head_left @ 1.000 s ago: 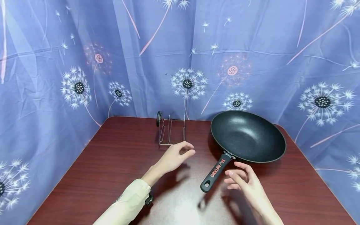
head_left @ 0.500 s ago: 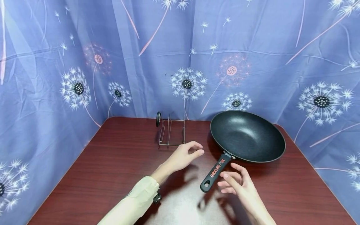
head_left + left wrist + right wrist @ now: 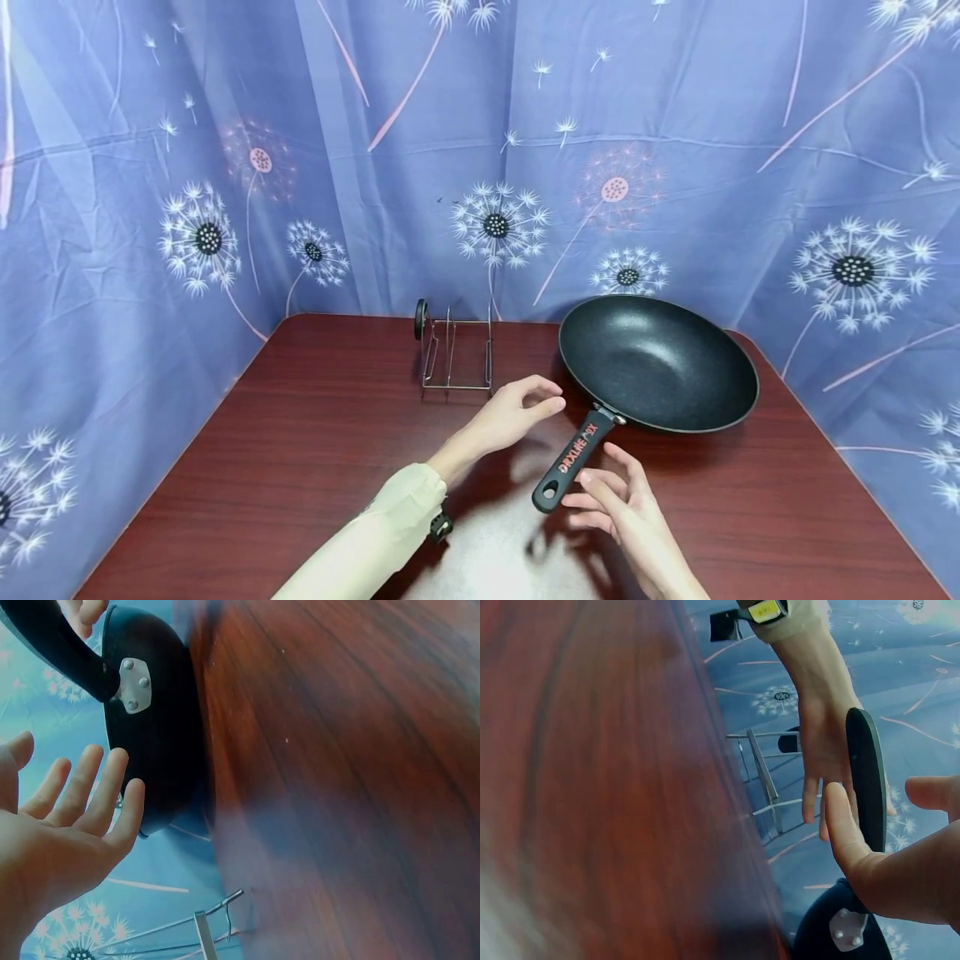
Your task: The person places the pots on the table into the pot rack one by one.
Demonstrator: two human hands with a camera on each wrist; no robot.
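Observation:
A black frying pan (image 3: 660, 367) lies at the right of the table, its lettered handle (image 3: 573, 458) slanting toward the front left. My left hand (image 3: 517, 417) hovers left of the handle's upper part, fingers loosely bent and holding nothing. On the handle's other side is my right hand (image 3: 626, 508), its relaxed fingers close beside the grip; whether they touch it I cannot tell. In the left wrist view, the left hand (image 3: 75, 825) has spread fingers in front of the pan's dark side (image 3: 161, 757). In the right wrist view, the handle (image 3: 866, 780) stands beside the right hand (image 3: 892, 877).
A metal wire rack (image 3: 456, 354) with a black round part (image 3: 421, 320) stands at the back, left of the pan. The reddish-brown table (image 3: 300, 433) ends at a blue curtain (image 3: 420, 167) with dandelion prints.
My left hand has moved right, away from the rack and toward the pan's handle. My right hand has shifted left, closer to the handle. The pan and rack stay in place.

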